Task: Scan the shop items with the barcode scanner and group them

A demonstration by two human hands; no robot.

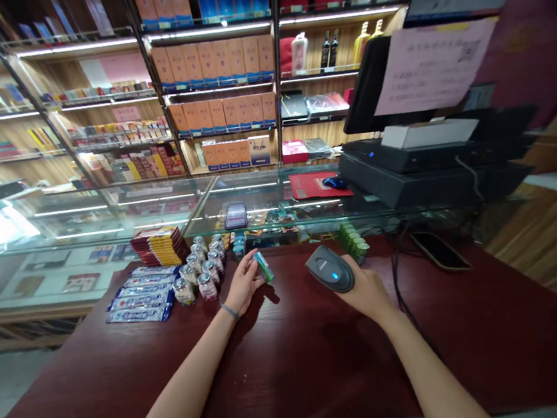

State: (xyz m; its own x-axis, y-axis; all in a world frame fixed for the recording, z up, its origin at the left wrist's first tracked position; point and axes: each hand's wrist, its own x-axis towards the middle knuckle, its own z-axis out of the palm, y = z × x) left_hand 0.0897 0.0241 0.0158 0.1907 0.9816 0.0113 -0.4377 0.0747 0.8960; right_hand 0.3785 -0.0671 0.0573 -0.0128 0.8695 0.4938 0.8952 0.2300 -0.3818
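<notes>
In the head view, my left hand [247, 283] is closed on a small green, white and blue pack [263, 266], held tilted just above the dark red counter [285, 356]. My right hand [365, 289] grips a grey barcode scanner [329, 269] with a lit blue light, its head pointing toward the left. Left of my left hand stand several small jars [207, 285] with silvery lids, in rows. Beyond my right hand is a row of green packs [353, 239]. A few small blue items [239, 245] stand behind my left hand.
Blue-and-white packets [140, 298] and a red-and-yellow stack [159, 247] lie at left. A phone [441, 251] and black cable [400, 296] are on the right. Behind are a glass display case [267, 197], a black register [429, 165] with monitor [367, 85], a mouse [334, 182] and stocked shelves.
</notes>
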